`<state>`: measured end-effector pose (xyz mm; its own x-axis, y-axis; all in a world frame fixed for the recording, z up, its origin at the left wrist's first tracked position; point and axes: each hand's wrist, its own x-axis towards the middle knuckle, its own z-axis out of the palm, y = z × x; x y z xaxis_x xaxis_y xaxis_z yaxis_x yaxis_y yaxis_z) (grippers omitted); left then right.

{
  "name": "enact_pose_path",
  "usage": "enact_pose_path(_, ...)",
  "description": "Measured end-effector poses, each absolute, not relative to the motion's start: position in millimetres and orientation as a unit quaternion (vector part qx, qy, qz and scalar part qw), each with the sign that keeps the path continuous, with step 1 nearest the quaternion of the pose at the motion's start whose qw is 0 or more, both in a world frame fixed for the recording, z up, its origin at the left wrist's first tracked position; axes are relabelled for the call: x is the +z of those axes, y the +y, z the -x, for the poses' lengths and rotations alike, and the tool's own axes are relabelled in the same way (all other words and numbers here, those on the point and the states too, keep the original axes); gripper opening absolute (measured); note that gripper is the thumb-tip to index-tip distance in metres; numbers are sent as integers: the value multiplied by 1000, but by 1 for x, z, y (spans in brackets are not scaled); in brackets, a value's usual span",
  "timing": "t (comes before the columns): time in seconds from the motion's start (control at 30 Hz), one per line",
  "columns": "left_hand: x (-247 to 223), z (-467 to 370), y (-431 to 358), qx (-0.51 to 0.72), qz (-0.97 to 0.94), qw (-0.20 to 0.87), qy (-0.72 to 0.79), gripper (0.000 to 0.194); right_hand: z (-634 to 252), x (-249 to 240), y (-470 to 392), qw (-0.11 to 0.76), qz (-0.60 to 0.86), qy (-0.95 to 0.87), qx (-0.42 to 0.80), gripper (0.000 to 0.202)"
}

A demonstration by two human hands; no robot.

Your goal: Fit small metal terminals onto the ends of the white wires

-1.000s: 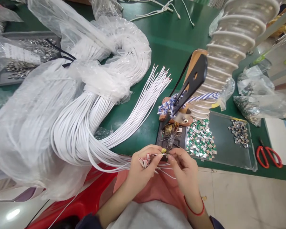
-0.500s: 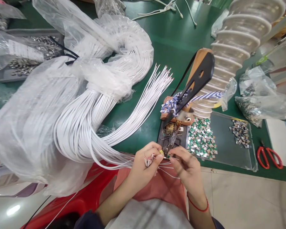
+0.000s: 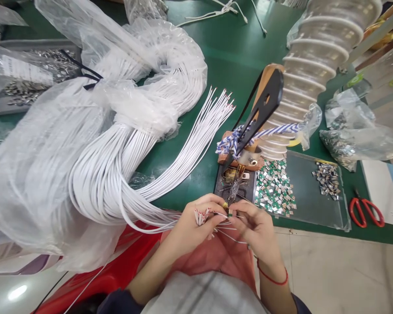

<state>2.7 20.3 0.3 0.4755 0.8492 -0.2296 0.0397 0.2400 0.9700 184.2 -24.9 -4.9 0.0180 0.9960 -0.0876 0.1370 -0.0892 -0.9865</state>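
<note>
Several white cables with reddish tips are bunched in my left hand point(image 3: 196, 224), whose thumb and fingers close on one cable end pointing right. My right hand point(image 3: 257, 226) pinches a small green and silver board point(image 3: 230, 213) against that end. Just above the fingertips is the tip of a soldering tool point(image 3: 235, 189), fixed below a black bracket point(image 3: 265, 104) tied with blue and white cord point(image 3: 231, 141). A large bundle of white cables point(image 3: 98, 179), partly in clear plastic, runs from the left to my left hand.
Right of the tool, small green boards point(image 3: 275, 187) and metal connectors point(image 3: 327, 179) lie on a tray point(image 3: 309, 196). Red scissors point(image 3: 367, 209) lie farther right. A ribbed clear hose point(image 3: 317, 56) hangs above. Bagged metal parts point(image 3: 347, 148) sit at the right.
My hands have come closer together below the tool tip. A cable end now sticks out from my left fingers and meets the small board in my right. The view has shifted slightly.
</note>
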Motion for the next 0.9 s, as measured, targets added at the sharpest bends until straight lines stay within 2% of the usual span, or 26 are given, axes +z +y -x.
enact_pose_path(0.27,4,-8,21,345,-594,599,410,20,-185,-5,-22,456,535,-510,496,18)
enact_pose_path(0.43,6,-9,24,339,-567,623,419,19,-182,-2,-21,463,542,-506,485,11)
enact_pose_path(0.63,1,-11,23,359,-456,684,442,22,-175,-2,-29,526,586,-420,451,11)
enact_pose_path(0.9,-2,-11,22,382,-450,671,449,19,-166,-4,-28,506,613,-482,368,11)
